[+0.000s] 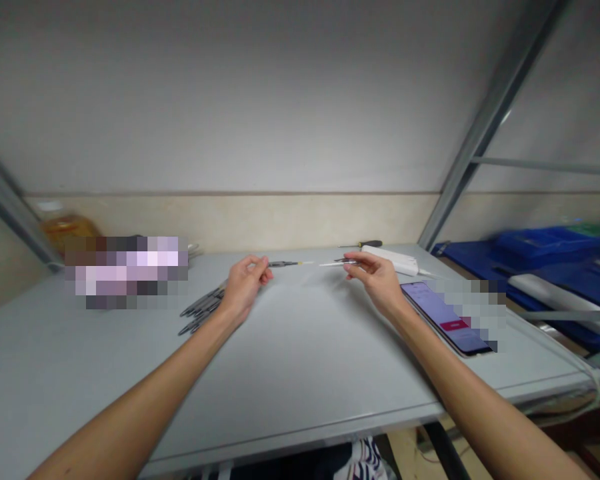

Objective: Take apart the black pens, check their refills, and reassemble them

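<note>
My left hand (245,283) is closed around a slim dark grey pen (283,264), held level and pointing right. A thin refill-like end, yellow then whitish, sticks out of its tip. Facing it across a small gap, my right hand (373,277) pinches a slender pointed piece (334,265), pale at the tip and darker near the fingers. Whether that piece is a pen part or a tool, I cannot tell. Several dark pens (200,310) lie side by side on the table, partly hidden behind my left wrist.
The grey table (290,373) carries a phone (447,320) with a lit screen, right of my right forearm. Behind my right hand are a white power strip-like object (400,261) and a screwdriver (370,244). Blue trays (545,243) stand beyond the metal frame (460,153).
</note>
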Available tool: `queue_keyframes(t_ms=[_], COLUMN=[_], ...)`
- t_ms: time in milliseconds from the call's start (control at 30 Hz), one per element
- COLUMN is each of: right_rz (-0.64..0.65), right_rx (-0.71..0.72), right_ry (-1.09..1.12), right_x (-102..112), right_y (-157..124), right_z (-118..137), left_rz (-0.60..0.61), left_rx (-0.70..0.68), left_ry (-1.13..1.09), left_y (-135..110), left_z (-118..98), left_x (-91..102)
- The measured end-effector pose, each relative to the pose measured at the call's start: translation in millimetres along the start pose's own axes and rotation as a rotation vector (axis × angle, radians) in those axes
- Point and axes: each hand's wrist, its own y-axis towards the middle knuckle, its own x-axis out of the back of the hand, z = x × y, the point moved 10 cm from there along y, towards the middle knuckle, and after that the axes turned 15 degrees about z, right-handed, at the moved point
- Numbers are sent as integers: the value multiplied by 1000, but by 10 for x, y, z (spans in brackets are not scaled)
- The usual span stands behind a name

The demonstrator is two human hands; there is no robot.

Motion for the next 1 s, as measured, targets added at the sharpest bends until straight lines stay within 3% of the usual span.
queue_keyframes(t_ms=[767,1000], right_rz=[36,87], right_rx=[-5,-1], right_ry=[-25,0], right_x=[-75,-200], right_y=[-20,-35], right_z=[45,-12], left_rz=[31,108], left_rx=[19,55], left_ry=[2,-46], left_y=[2,-38], left_z=[69,127], left_x=[-50,-228])
